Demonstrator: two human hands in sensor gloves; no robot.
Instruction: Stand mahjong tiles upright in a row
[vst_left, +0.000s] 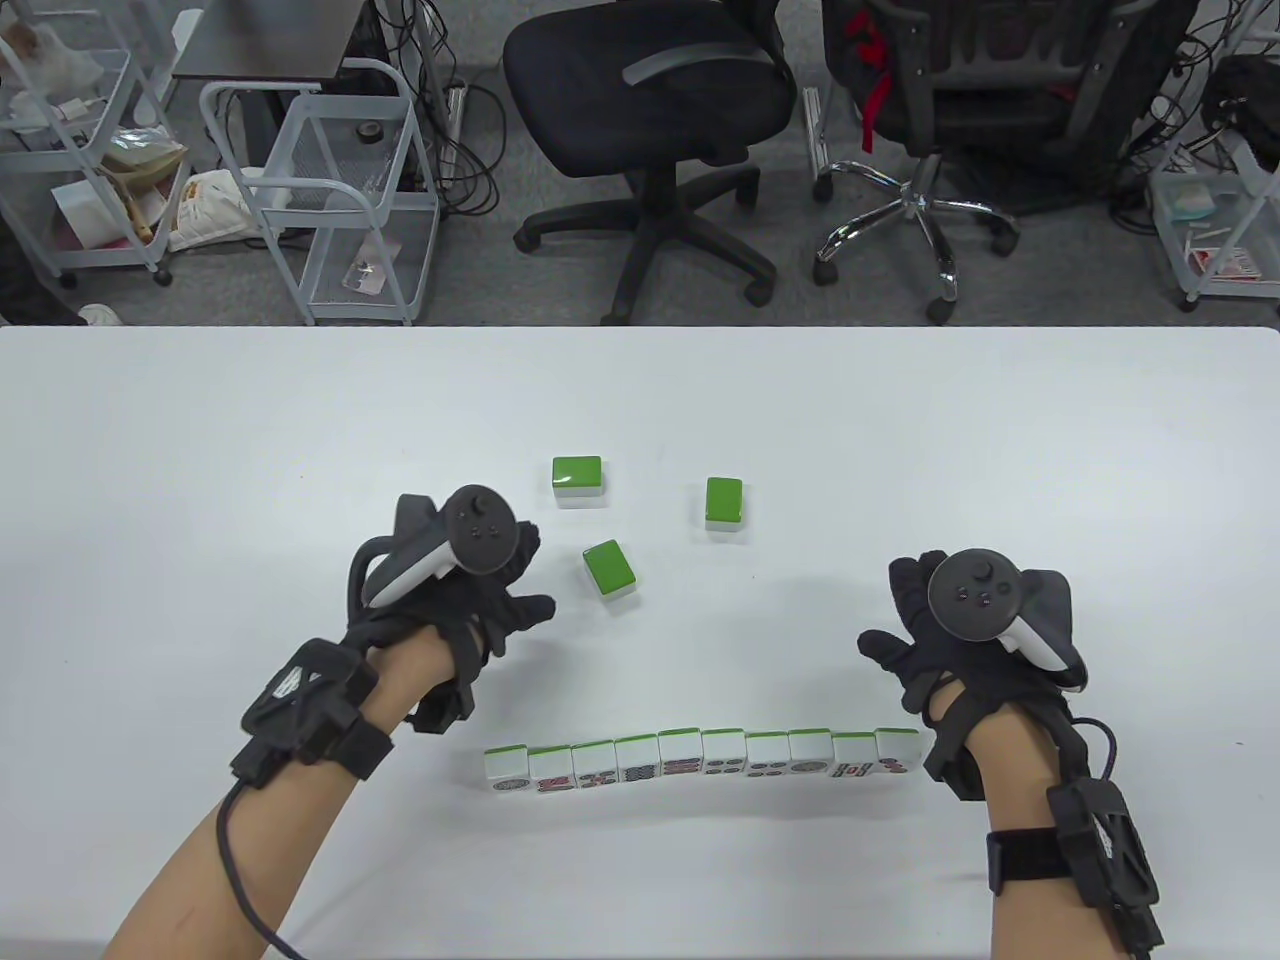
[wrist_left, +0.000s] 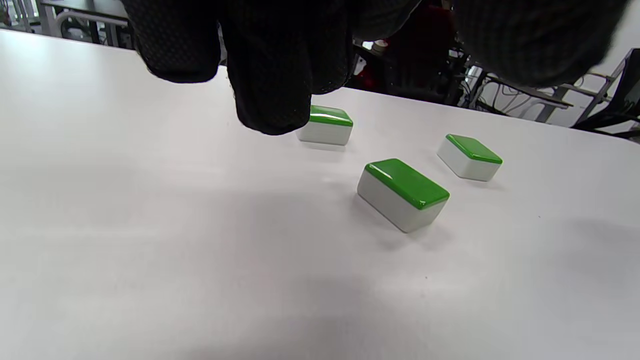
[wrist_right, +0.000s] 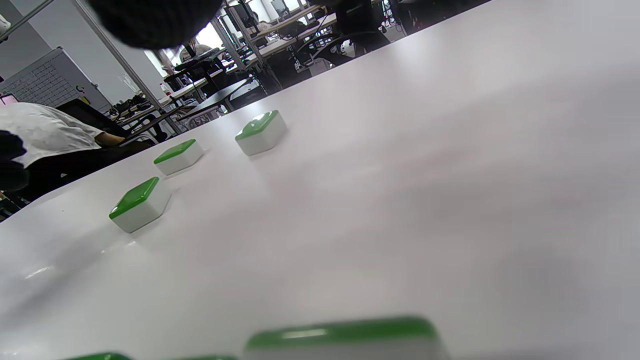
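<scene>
A row of several mahjong tiles (vst_left: 700, 760) stands upright near the front of the white table (vst_left: 200, 450), faces toward me. Three tiles lie flat, green backs up: a near one (vst_left: 610, 569) (wrist_left: 402, 192) (wrist_right: 139, 204), a far left one (vst_left: 578, 479) (wrist_left: 326, 125) (wrist_right: 179, 156), and a far right one (vst_left: 724, 503) (wrist_left: 470, 156) (wrist_right: 261, 131). My left hand (vst_left: 500, 590) hovers just left of the near flat tile, fingers open and empty. My right hand (vst_left: 925, 630) is open and empty above the row's right end.
Two black office chairs (vst_left: 660, 100) and wire carts (vst_left: 340, 190) stand beyond the table's far edge. The row's green tops blur at the bottom of the right wrist view (wrist_right: 340, 335).
</scene>
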